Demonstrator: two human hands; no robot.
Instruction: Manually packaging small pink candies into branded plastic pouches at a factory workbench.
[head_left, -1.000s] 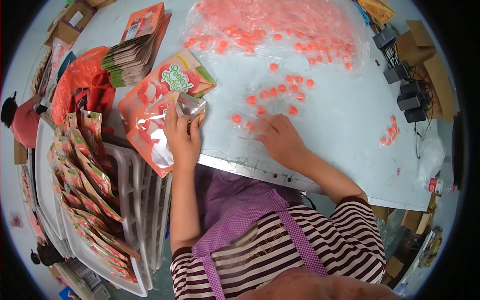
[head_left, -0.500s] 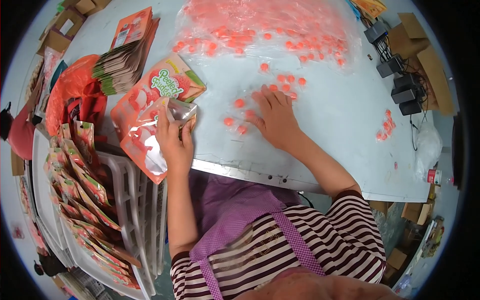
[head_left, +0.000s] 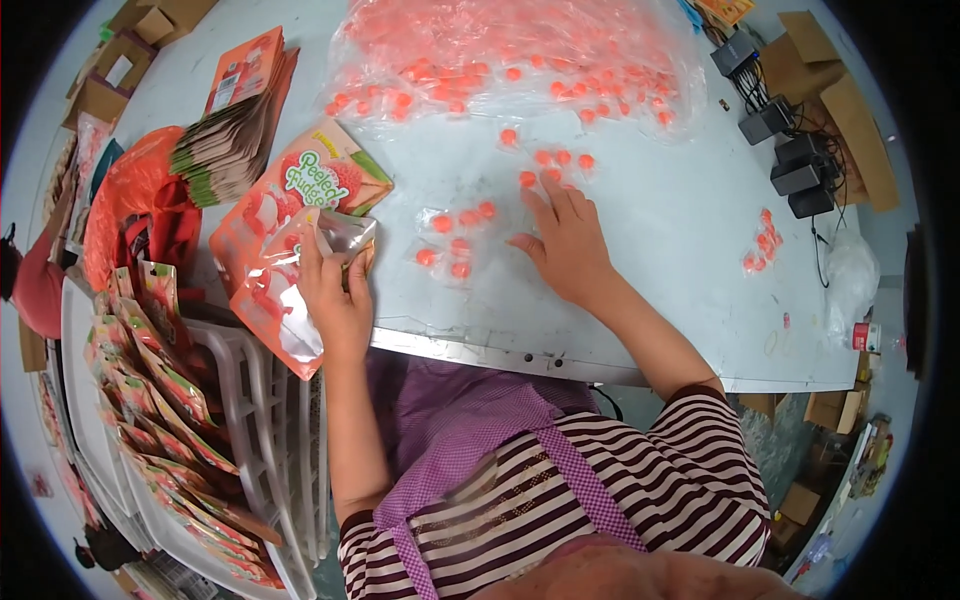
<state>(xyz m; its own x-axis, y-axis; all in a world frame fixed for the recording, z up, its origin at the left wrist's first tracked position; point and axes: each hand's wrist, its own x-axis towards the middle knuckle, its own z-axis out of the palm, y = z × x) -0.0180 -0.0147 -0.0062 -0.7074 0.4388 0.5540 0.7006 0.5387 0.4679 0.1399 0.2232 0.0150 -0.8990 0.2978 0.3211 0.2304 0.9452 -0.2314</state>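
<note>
While the left hand [head_left: 338, 303] pinches the glossy orange plastic pouch with a silver lining [head_left: 268, 292] beside its gaping mouth, the right hand [head_left: 568, 248] lies palm down over the pale blue table [head_left: 650, 310], fingers slightly spread and nothing seen in their grip. The hands are well apart, with six round orange-red pieces in clear wrappers [head_left: 441, 223] grouped between them. Taking that group as a clock's centre, twelve pointing away from the person, the pouch sits between eight and nine, and the right hand at three. Its fingertips reach toward two o'clock, to a second batch of wrapped pieces [head_left: 563, 157]; whether they touch, I cannot tell. A broad heap under clear film [head_left: 510, 45] spreads at twelve.

To do this well, the right fingers should probably press lightly and draw pieces flat, without stacking, since overlapping wrappers could drag a neighbour along or hide one from a count. The left hand would do best holding the mouth round and wide, without pinching the green-cornered pouch underneath [head_left: 335, 172], at ten.
</note>
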